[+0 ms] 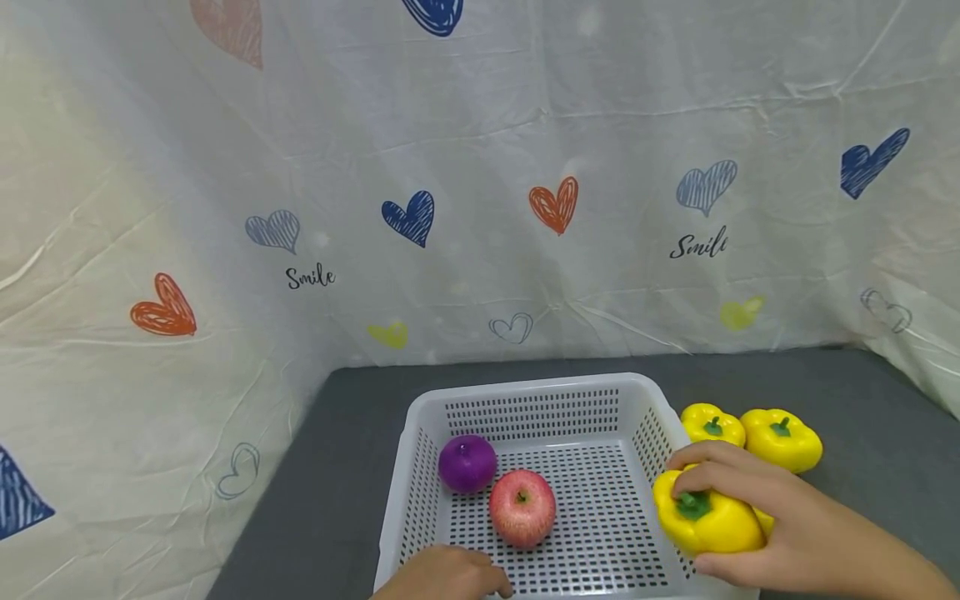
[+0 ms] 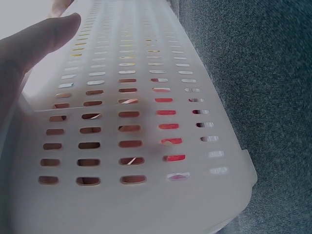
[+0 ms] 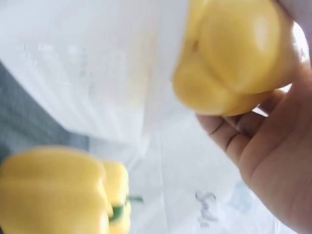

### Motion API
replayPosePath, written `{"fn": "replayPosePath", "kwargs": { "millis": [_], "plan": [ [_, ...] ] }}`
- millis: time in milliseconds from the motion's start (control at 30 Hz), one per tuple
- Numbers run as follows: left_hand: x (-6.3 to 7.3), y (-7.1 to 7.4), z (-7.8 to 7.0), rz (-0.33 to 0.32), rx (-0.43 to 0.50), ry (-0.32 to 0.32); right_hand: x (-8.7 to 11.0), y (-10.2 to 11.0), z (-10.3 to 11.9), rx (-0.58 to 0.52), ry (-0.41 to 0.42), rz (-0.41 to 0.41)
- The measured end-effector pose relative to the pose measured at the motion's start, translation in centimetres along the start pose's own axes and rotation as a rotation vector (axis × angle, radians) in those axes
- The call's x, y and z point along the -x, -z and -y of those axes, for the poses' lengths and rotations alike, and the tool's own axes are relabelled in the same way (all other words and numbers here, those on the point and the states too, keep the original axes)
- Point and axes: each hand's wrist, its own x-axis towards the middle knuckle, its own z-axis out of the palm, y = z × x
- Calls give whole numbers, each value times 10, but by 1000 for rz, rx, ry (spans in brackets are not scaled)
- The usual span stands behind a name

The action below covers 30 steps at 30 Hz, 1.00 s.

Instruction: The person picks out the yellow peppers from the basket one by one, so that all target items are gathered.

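A yellow bell pepper (image 1: 716, 527) with a green stem is gripped in my right hand (image 1: 787, 508), over the right rim of the white perforated basket (image 1: 645, 392). The right wrist view shows the same bell pepper (image 3: 234, 53) with fingers curled round it. In the basket lie a red apple (image 1: 522, 510) and a round purple fruit or vegetable (image 1: 467, 464). My left hand (image 1: 450, 575) is at the basket's near side. From the left wrist, its thumb (image 2: 44, 41) shows above the slotted basket wall; its other fingers are mostly hidden.
Right of the basket, more yellow bell peppers (image 1: 783, 440) sit on the dark grey table (image 1: 870, 408), one partly behind the right hand. A white curtain (image 1: 480, 167) printed with hearts hangs behind and at both sides.
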Motion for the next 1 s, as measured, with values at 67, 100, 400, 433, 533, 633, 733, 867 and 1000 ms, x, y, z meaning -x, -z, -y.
{"fn": "replayPosePath", "kwargs": {
  "millis": [67, 100, 400, 433, 533, 633, 733, 867, 1000],
  "plan": [
    [0, 0, 0, 1, 7, 1, 7, 7, -2, 27, -46, -40],
    [0, 0, 0, 1, 8, 1, 11, 11, -3, 48, -54, -59],
    [1, -1, -4, -23, -18, 16, 44, 35, -30, 146, -58, -303],
    [2, -3, -5, -39, -14, 16, 49, 35, -34, 170, -101, -318],
    [2, -6, -7, -83, -1, 16, 64, 36, -49, 216, -183, -367],
    [2, -7, -8, -88, 21, 29, 74, 35, -62, 245, -249, -392],
    [1, -4, -6, -48, 23, 40, 83, 35, -74, 261, -259, -403],
    [-1, 0, -2, -24, -17, 13, 93, 32, -91, 274, -243, -448],
    [-2, -1, -3, -45, -38, -1, 105, 27, -106, 278, -272, -487]
  ]
}}
